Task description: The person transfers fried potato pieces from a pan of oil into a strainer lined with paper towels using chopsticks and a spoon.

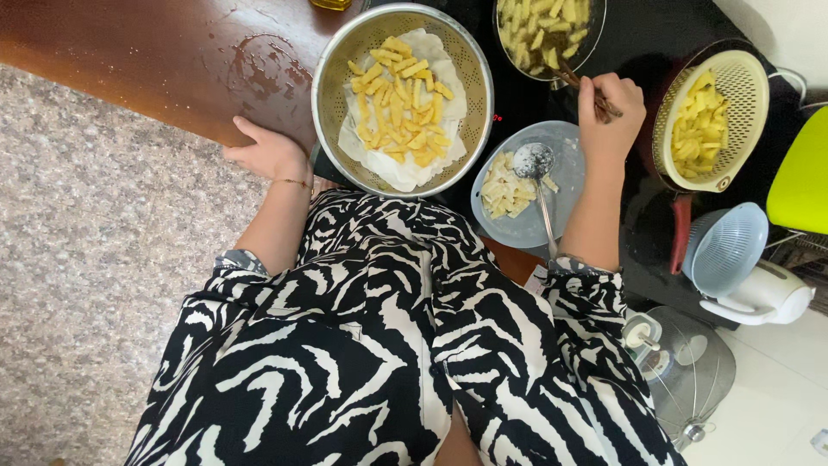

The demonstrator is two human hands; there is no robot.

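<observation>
My right hand (609, 110) grips wooden chopsticks (576, 82) whose tips reach into a dark pan (548, 34) full of frying potato sticks at the top. My left hand (269, 153) rests flat on the edge of the brown wooden counter (155, 60), beside a large metal colander (402, 97) lined with white paper and holding golden fried potato sticks. Between my arms sits a pale blue plate (528, 185) with raw potato pieces and a metal skimmer spoon (536, 173) lying across it.
A cream colander (709, 116) with raw potato sticks sits on a red-handled pot at right. Below it lie a pale blue strainer (726, 246), a white kettle (763, 298) and a wire fan (686, 371). A lime-green chair (800, 177) stands far right. Grey speckled floor spreads at left.
</observation>
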